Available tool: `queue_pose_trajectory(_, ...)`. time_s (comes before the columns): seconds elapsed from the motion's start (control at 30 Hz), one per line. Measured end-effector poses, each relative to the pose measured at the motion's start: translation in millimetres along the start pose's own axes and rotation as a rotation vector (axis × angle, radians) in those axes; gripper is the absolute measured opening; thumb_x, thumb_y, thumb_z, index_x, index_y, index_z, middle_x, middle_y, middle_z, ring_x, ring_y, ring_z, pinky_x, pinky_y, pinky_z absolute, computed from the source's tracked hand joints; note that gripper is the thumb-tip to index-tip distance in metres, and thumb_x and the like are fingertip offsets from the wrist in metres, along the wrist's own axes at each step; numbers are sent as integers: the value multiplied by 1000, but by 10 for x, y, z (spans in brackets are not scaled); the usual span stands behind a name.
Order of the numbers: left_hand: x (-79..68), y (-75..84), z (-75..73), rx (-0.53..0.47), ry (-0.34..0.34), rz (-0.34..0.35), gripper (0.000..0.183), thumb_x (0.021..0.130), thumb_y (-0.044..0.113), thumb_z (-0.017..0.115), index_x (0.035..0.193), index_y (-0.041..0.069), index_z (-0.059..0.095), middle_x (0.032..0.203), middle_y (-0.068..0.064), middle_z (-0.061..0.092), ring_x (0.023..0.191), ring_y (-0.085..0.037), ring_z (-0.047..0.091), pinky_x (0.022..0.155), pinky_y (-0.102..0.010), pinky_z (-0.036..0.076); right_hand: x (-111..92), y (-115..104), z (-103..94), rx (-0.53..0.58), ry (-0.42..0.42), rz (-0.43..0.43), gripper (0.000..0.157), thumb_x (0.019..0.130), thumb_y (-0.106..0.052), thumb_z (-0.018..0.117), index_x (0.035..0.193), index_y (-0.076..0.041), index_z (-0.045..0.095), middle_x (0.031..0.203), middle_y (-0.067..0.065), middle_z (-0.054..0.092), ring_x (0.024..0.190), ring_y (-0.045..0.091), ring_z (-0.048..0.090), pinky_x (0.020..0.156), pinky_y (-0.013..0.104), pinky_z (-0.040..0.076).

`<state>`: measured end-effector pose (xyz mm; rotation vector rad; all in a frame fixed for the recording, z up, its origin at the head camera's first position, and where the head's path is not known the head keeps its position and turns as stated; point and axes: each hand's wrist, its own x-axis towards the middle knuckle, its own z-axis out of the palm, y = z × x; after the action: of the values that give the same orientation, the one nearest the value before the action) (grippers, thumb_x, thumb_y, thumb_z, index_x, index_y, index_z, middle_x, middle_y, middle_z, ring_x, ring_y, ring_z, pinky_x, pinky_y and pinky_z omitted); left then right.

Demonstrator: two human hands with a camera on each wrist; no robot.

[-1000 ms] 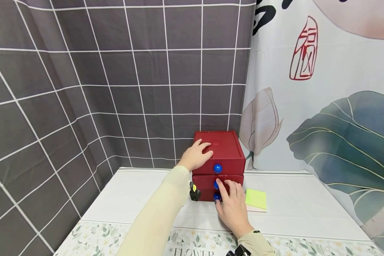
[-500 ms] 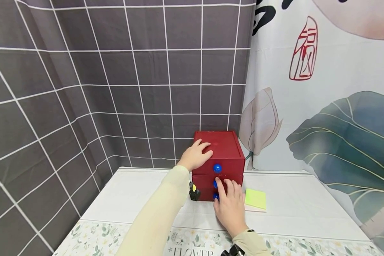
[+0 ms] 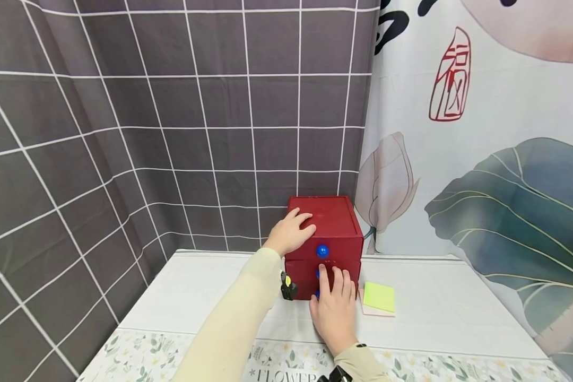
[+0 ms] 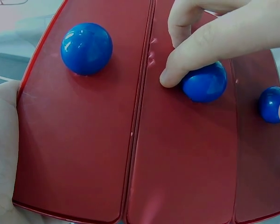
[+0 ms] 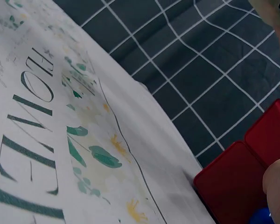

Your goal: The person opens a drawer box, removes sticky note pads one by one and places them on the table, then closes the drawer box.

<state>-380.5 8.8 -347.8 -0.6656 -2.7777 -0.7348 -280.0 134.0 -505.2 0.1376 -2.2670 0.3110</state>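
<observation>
Red drawer box (image 3: 331, 225): sits on the far part of the white table (image 3: 449, 302), against the grey grid cloth (image 3: 224, 148). 3 drawer fronts stacked, 1 blue knob each; all 3 look closed or nearly so.

Left hand (image 3: 288, 233): relaxed and spread, resting on the left edge of the box top, gripping nothing. Right hand (image 3: 335, 313): at the lower fronts, fingers extended. 1 finger lies across the middle knob (image 4: 204, 86), its tip at the drawer front; the thumb overlaps the bottom knob (image 4: 271, 105). No closed grasp seen; thumb contact uncertain. Top knob (image 3: 322, 251) untouched.

Handling, estimated: the glossy shell looks like thin, stiff plastic, light enough to slide or tip if a drawer is tugged. A flat palm on the top, as the left hand lies, should steady it. Knobs are round and shiny, so probably slippery; best hold is a thumb-and-finger pinch behind the ball, pulled straight toward the near side. Breakage risk seems low. Drawer contents unseen, so loaded weight unknown.

Right of the box, near its corner: yellow-green sticky notes (image 3: 379, 297).
</observation>
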Motion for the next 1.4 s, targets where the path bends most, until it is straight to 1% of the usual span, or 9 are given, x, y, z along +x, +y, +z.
queue_pose_trajectory(0.17, -5, 2, 26, -14, 25, 12, 50, 88, 49, 44, 133, 26, 50, 145, -3, 32, 122, -29, 43, 97, -48, 36, -26, 53, 48, 71, 23, 13, 74, 72, -22, 69, 140, -16, 39, 130, 21, 35, 123, 40, 28, 99, 52, 25)
queue_pose_trajectory(0.4, 14, -21, 106, 15, 21, 0, 50, 89, 50, 41, 133, 28, 50, 144, -1, 33, 120, -28, 45, 97, -47, 37, -127, 173, 134, 121, 36, 9, 80, 72, -25, 68, 143, -19, 33, 127, 19, 35, 117, 38, 31, 94, 49, 27)
queue_pose_trajectory(0.5, 27, -19, 110, 14, 29, 8, 50, 89, 50, 41, 132, 28, 50, 144, -1, 34, 120, -27, 45, 97, -46, 37, -127, 200, 137, 169, 72, 52, 77, 73, -28, 68, 141, -14, 35, 124, 19, 37, 115, 37, 34, 94, 47, 27)
queue_pose_trajectory(0.63, 29, -14, 97, 10, 27, 7, 49, 89, 49, 41, 132, 28, 50, 144, -1, 33, 120, -26, 46, 98, -45, 36, -128, 221, 139, 195, 96, 125, 66, 72, -33, 69, 126, -4, 43, 111, 17, 42, 102, 32, 42, 87, 44, 33)
queue_pose_trajectory(0.77, 24, -9, 83, 3, 15, -2, 48, 89, 49, 41, 132, 28, 50, 144, 0, 32, 120, -27, 46, 98, -45, 36, -143, 224, 150, 175, 18, 164, 49, 75, -34, 69, 112, -7, 52, 98, 9, 51, 87, 27, 50, 76, 41, 42)
queue_pose_trajectory(0.97, 21, -19, 68, 3, 11, -8, 49, 89, 50, 41, 132, 29, 50, 145, 0, 32, 120, -28, 45, 98, -45, 36, -158, 208, 159, 162, -119, 197, 32, 81, -35, 66, 108, -19, 57, 92, 0, 61, 82, 21, 60, 69, 42, 50)
queue_pose_trajectory(1.1, 18, -32, 61, 3, 17, -9, 49, 89, 50, 43, 132, 29, 50, 144, 0, 32, 120, -27, 45, 98, -44, 36, -161, 203, 184, 145, -181, 204, 32, 80, -39, 66, 106, -22, 57, 92, -1, 64, 80, 21, 62, 65, 42, 51)
queue_pose_trajectory(1.23, 19, -37, 48, 3, 15, -9, 49, 89, 50, 43, 132, 29, 49, 144, 0, 32, 120, -27, 45, 98, -45, 36, -153, 197, 214, 119, -238, 199, 35, 78, -41, 67, 103, -21, 54, 83, 0, 65, 72, 23, 61, 57, 42, 48)
queue_pose_trajectory(1.4, 23, -24, 25, 0, 20, -12, 49, 88, 50, 44, 133, 29, 49, 144, 0, 32, 120, -27, 45, 97, -45, 37, -116, 189, 228, 120, -221, 190, 36, 76, -40, 69, 100, -19, 52, 68, -1, 61, 63, 23, 58, 51, 39, 44)
